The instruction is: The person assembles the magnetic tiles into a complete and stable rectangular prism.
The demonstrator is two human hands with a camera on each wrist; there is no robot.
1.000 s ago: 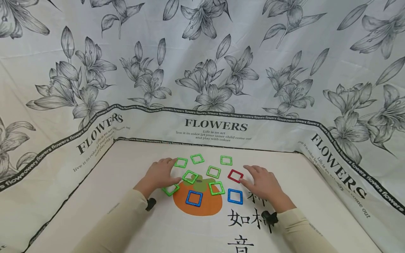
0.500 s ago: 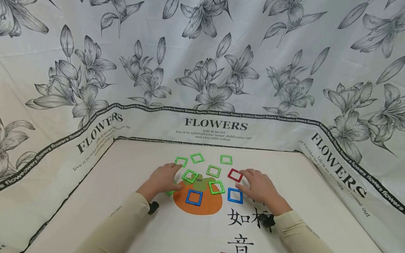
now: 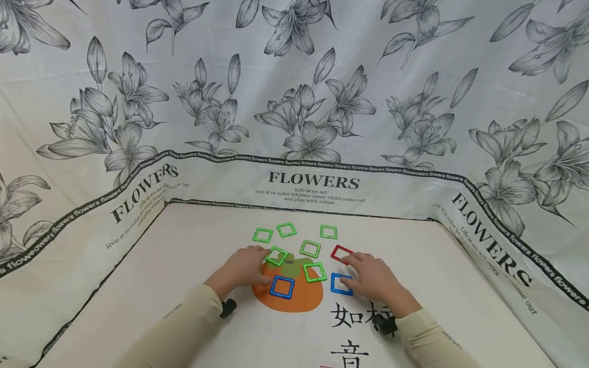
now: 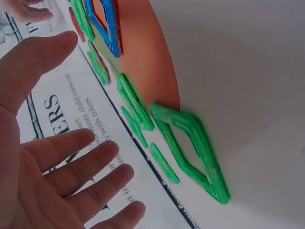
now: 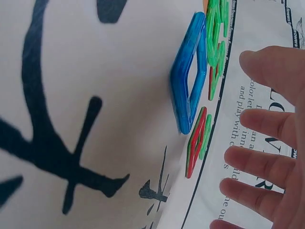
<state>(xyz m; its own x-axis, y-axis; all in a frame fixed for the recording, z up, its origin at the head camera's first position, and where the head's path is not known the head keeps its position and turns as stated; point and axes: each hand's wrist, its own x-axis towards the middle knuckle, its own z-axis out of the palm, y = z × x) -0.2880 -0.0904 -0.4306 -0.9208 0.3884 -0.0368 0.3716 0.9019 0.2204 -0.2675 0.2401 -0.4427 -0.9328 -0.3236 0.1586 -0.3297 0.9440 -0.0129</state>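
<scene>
Square, hollow magnetic tile frames lie flat on a pale printed cloth. My left hand (image 3: 241,268), fingers spread and holding nothing, hovers at the left of the group, overlapping the edge of a green tile (image 3: 284,261). Another green tile (image 4: 209,162), hidden beneath this hand in the head view, shows in the left wrist view. On the other side hovers my right hand (image 3: 375,278), also spread, with nothing in its grasp. Its fingertips overlap a red tile (image 3: 334,255) and a blue tile (image 3: 333,284) in the head view.
Between the hands lie another blue tile (image 3: 280,297) and a green tile (image 3: 306,273), partly over a printed orange persimmon (image 3: 299,305). Several more green tiles lie farther back. A flower-printed curtain (image 3: 313,189) borders the table's back and sides.
My left hand has shifted right and towards me, uncovering the far left green tile. My right hand has moved left and nearer, over the blue tile's edge. The tiles have stayed in place.
</scene>
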